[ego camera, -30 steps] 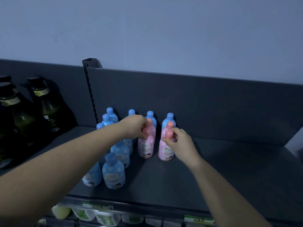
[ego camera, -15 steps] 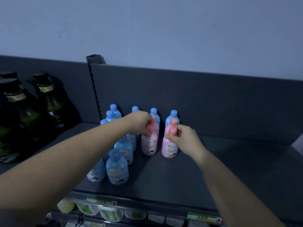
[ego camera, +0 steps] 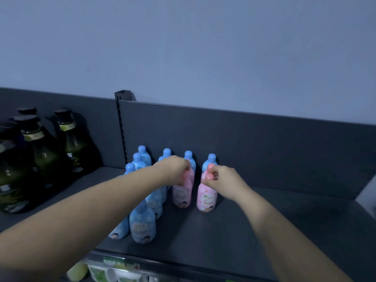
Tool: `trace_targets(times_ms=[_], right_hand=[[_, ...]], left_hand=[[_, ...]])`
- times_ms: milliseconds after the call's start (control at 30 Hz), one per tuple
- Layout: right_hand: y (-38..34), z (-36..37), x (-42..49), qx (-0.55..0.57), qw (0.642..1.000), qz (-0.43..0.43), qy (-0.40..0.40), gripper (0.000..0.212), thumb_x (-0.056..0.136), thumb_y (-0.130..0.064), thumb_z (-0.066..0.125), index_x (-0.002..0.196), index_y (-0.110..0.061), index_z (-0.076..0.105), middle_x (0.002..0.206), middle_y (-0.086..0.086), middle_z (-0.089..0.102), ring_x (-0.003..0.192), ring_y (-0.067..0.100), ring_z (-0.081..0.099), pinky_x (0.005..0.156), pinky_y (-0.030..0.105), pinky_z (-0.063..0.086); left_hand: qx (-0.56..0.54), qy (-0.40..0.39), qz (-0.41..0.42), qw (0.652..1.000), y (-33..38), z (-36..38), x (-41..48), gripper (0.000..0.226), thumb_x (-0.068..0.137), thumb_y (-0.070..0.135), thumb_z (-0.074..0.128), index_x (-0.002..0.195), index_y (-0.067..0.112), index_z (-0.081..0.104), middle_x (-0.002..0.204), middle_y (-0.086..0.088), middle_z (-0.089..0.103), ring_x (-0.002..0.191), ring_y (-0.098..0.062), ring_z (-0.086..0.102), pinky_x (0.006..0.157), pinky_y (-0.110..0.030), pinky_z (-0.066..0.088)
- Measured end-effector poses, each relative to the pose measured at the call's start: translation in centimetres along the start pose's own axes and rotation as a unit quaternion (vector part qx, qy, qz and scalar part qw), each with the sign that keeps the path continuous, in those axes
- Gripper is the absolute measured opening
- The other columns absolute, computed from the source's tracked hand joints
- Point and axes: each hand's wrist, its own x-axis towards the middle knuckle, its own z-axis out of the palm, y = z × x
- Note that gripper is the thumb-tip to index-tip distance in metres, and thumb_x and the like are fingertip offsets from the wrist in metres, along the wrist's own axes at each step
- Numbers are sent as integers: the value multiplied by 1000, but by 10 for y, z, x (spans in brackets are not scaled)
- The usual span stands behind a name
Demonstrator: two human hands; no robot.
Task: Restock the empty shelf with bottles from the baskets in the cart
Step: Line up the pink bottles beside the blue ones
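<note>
On the dark grey shelf (ego camera: pixel 254 231) stand several blue bottles (ego camera: pixel 142 226) in rows at the left and pink bottles beside them. My left hand (ego camera: pixel 173 169) grips the cap of the left front pink bottle (ego camera: pixel 182 194), which stands on the shelf. My right hand (ego camera: pixel 225 180) pinches the cap of the right front pink bottle (ego camera: pixel 206 198), also standing upright. Another pink bottle stands close behind each of them, mostly hidden by my hands. The cart and baskets are out of view.
Large dark green bottles (ego camera: pixel 40 159) with black caps fill the shelf section to the left, past a slotted upright post (ego camera: pixel 122 127). The shelf's back panel (ego camera: pixel 264 143) rises behind the bottles. Packaged goods (ego camera: pixel 105 273) show on the shelf below.
Both hands stay on the caps of the same pink bottles; the view has shifted slightly down and right, and the bottles stand in the same places.
</note>
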Motion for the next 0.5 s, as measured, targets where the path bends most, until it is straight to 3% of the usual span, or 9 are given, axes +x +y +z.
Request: trace_targets(times_ms=[67,233,333,433,500], right_hand=[[-3,-6,-1,-6,1000,-10,9,17,84,-33,61,81,-16,61,79,0,65,77,22,62,68,33,50],[-10,-13,-3,-72,996,-57,12,27,85,-36,61,104,-17,65,102,-2,64,93,22,61,81,37,52],[-15,-10,-4,-115,989,-88,2,44,88,-45,61,124,-19,57,125,-3,55,110,21,55,87,35,49],[-25,-2,-4,-144,981,-132,-12,59,88,-54,59,138,-24,47,143,-3,45,128,21,46,100,37,44],[-37,4,-2,-167,975,-143,-31,64,87,-60,57,140,-26,43,146,-1,42,133,24,41,107,41,38]], left_hand=[[1,13,-20,1000,8,-3,-4,40,86,27,65,125,20,58,113,0,62,102,-20,59,92,-35,50],[17,77,-44,996,17,-12,-24,32,93,31,48,121,19,58,102,-2,60,90,-22,59,70,-30,39],[22,103,-60,993,12,-14,-41,44,95,48,46,130,23,53,118,0,59,102,-25,60,70,-31,40],[65,86,-82,991,4,-11,-62,68,94,47,51,152,22,26,155,2,33,137,-23,38,96,-35,39],[80,91,-97,988,-2,-7,-77,74,97,47,47,156,20,11,164,-1,12,149,-23,15,116,-40,23]])
